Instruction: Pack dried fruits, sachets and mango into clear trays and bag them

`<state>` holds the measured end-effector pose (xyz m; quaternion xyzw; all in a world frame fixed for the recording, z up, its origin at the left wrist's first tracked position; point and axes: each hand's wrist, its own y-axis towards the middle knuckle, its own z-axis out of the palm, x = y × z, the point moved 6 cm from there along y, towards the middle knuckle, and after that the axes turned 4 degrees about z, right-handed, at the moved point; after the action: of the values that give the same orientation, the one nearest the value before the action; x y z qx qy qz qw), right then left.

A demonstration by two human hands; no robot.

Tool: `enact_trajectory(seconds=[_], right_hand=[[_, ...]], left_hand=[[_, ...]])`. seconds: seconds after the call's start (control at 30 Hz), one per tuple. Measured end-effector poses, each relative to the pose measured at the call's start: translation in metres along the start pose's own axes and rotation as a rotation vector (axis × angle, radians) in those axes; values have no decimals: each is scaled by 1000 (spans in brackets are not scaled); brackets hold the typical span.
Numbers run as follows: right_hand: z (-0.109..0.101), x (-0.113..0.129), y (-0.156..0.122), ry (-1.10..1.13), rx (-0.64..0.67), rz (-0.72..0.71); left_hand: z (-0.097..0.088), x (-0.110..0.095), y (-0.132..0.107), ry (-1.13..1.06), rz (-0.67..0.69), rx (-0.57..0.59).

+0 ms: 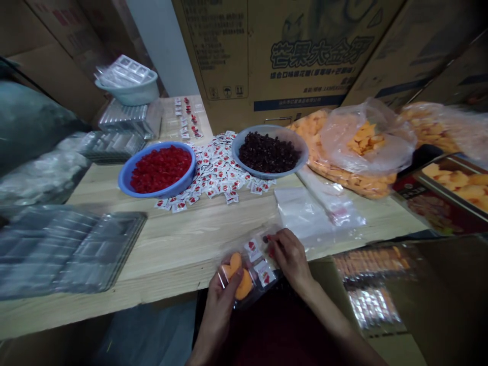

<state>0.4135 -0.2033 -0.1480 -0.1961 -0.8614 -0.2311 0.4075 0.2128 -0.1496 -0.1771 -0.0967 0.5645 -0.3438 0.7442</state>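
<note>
My left hand [224, 292] grips the near left end of a clear plastic compartment tray [249, 300], its thumb over the orange puffy pieces [243, 284] inside. Two small white sachets with red print [264, 272] lie in the tray's middle compartments. At the right end, my right hand [292, 256] has its fingers closed at a small red candy piece [271, 250], beside a dark one [266, 238]. The fingers partly cover that end. The tray is held at the table's front edge.
Beyond the tray are a blue bowl of red pieces [192, 170], a bowl of dark pieces [236, 157] and piled sachets [219, 175]. Stacked trays [102, 254] lie left. Plastic bags [301, 213] and bagged orange pieces [320, 162] lie right, above a carton [430, 295] of filled packs.
</note>
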Motion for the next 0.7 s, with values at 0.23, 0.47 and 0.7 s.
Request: enact_trajectory(seconds=[0.23, 0.47, 0.7], right_hand=[[14, 36, -31, 115, 63, -153], [21, 54, -31, 264, 54, -74], [11, 49, -20, 444, 118, 148]], left_hand=[[18, 11, 1, -5, 74, 24], [18, 22, 2, 92, 90, 15], [14, -3, 0, 94, 85, 297]])
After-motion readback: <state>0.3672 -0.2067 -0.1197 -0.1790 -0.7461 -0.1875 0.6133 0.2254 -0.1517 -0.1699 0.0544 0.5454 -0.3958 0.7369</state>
